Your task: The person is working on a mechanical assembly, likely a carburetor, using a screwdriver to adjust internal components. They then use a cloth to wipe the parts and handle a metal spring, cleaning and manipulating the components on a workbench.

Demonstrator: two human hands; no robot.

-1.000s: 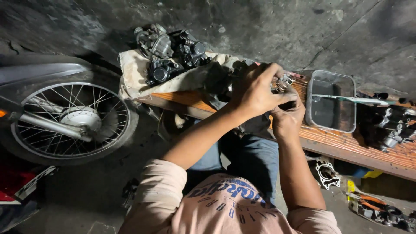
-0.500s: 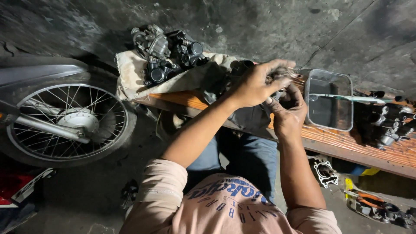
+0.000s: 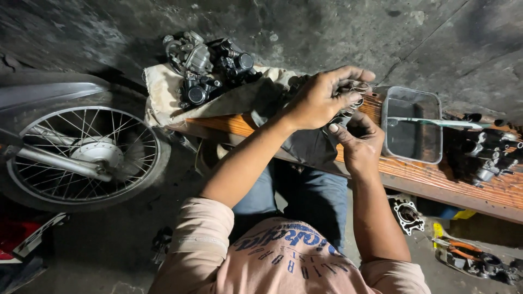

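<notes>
Leftmost, at nine o'clock, a spoked motorcycle wheel [image 3: 81, 158] stands on the floor. At eleven o'clock, several dark carburetor bodies [image 3: 210, 68] lie on a stained cloth [image 3: 163, 92] at the end of the wooden counter [image 3: 436, 179]. Near centre, the left hand [image 3: 321, 98] closes from above on a small metal carburetor part [image 3: 351, 100]; the right hand [image 3: 357, 141] grips it from below. Compared with a second ago, the left fingers have shifted farther over the part's top, suggesting it is being turned or loosened. At two o'clock sits a clear plastic tray [image 3: 411, 125]; beyond it, more dark parts [image 3: 485, 152].
</notes>
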